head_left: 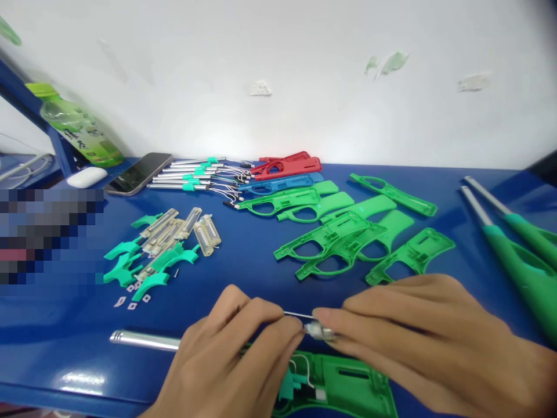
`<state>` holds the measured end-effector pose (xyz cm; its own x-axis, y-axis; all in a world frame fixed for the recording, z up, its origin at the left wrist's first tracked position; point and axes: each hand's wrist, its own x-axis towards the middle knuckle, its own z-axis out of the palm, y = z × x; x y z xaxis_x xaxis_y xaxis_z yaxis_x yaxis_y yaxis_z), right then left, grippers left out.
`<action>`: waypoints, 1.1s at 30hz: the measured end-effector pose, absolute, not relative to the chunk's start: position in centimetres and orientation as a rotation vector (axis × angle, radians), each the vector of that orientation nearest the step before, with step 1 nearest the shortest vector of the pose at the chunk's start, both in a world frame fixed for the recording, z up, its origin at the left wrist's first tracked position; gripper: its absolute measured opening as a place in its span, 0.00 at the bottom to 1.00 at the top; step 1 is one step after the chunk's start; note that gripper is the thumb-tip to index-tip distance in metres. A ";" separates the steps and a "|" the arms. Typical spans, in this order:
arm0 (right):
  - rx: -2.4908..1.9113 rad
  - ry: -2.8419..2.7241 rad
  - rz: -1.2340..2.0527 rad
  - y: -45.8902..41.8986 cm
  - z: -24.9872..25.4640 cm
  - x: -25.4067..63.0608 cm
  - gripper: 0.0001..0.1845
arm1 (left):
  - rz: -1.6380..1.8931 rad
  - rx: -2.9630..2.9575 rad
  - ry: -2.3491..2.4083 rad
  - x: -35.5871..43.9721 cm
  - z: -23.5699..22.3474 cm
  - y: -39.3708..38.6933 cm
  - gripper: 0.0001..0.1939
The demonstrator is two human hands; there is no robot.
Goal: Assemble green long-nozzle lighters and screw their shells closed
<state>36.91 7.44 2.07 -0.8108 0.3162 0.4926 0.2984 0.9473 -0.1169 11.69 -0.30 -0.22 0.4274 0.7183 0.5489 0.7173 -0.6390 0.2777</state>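
Observation:
Right in front of me, a green lighter half-shell (359, 380) lies with its hollow side up. A teal trigger (288, 384) and white wires (308, 366) sit inside it. A silver metal tube (145, 340) extends leftward from under my left hand (243, 348). Above the shell, my right hand (426, 331) pinches a small clear plastic part (319, 331), mostly covered by the fingers. My left fingertips are closed at the part's left end. A thin white wire (298, 314) spans the gap between both hands' fingertips.
Several green half-shells (319, 238) lie behind my hands, with red ones (287, 166) farther back. Left of them are tube-and-wire assemblies (191, 179), clear fuel tanks (167, 229) and teal triggers (150, 284). A phone (139, 173), a bottle (82, 130) and green lighters (517, 255) flank these.

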 end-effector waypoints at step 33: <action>-0.388 -2.592 0.098 7.5 1.6 37.3 0.17 | 1.080 2.639 1.304 11.8 -0.5 -0.1 0.10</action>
